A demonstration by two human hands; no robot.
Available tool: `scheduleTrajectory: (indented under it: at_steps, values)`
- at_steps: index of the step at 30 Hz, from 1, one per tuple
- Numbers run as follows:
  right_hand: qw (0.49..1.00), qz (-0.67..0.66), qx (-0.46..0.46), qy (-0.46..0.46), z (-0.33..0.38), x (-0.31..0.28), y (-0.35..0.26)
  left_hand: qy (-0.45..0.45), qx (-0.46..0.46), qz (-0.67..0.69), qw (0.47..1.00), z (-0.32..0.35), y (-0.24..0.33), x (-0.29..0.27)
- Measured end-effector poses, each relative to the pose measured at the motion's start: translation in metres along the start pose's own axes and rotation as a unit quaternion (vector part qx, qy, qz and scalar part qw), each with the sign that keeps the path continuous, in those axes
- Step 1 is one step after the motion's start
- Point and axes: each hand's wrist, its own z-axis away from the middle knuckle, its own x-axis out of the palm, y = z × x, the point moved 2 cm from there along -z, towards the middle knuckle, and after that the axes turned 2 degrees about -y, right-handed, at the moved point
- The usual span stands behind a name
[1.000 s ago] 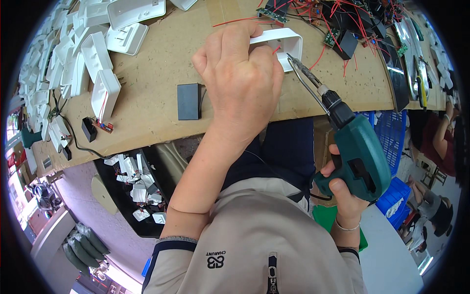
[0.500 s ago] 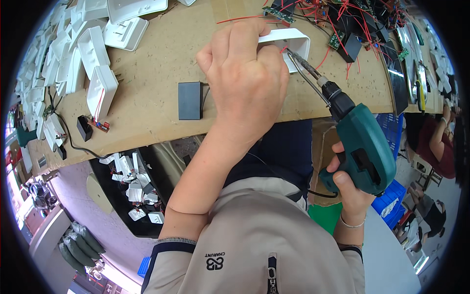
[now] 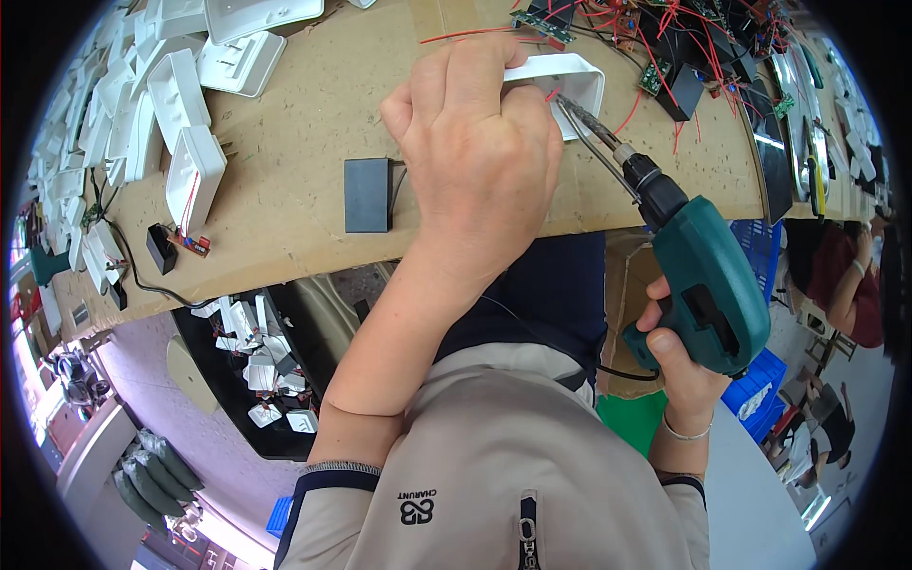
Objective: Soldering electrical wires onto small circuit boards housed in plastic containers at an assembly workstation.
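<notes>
My left hand [image 3: 480, 142] is closed around one end of a white plastic housing [image 3: 581, 81], its open side facing right. A short red wire [image 3: 551, 96] shows inside the housing by my fingers. My right hand [image 3: 679, 356] grips the handle of a green soldering gun [image 3: 708, 280], whose tip and thin feed tube reach into the housing, at the red wire. Whether the tip touches metal there is hidden by my left fingers. Just left of my left wrist, a black rectangular block [image 3: 368, 196] with a dark lead lies on the cardboard-covered table [image 3: 294, 152].
White housings [image 3: 190, 100] are heaped at the table's left. A small red circuit board [image 3: 197, 244] lies near the front edge. Red wires, circuit boards and black blocks [image 3: 679, 92] crowd the back right. Below the table's left edge stands a black bin [image 3: 318, 351] of white parts.
Both hands hold nearly the same place. The soldering gun has shifted very slightly, its tip still beside the red wire in the housing.
</notes>
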Motion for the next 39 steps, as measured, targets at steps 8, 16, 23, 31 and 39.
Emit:
scheduleTrajectory:
  at_steps: [8,16,23,31,39]
  values:
    - [0.999,0.023,0.001,-0.026,-0.0003,-0.0046,-0.0008,-0.012,0.000,-0.011,1.000,0.0003,-0.0004,-0.0019]
    - [1.000,-0.004,-0.023,-0.014,0.0011,-0.0043,-0.0015,-0.022,0.001,-0.015,1.000,0.0005,-0.0008,-0.0020]
    - [0.999,-0.021,-0.042,-0.016,-0.0009,-0.0005,-0.0022,-0.006,0.000,-0.008,1.000,0.0010,-0.0009,0.0012]
    - [0.999,0.005,-0.031,-0.034,0.0020,-0.0060,0.0033,0.007,-0.002,-0.003,1.000,0.0004,-0.0002,0.0030]
    - [0.998,-0.055,-0.038,-0.006,0.0007,-0.0003,-0.0013,0.007,0.002,-0.003,1.000,0.0010,-0.0005,0.0027]
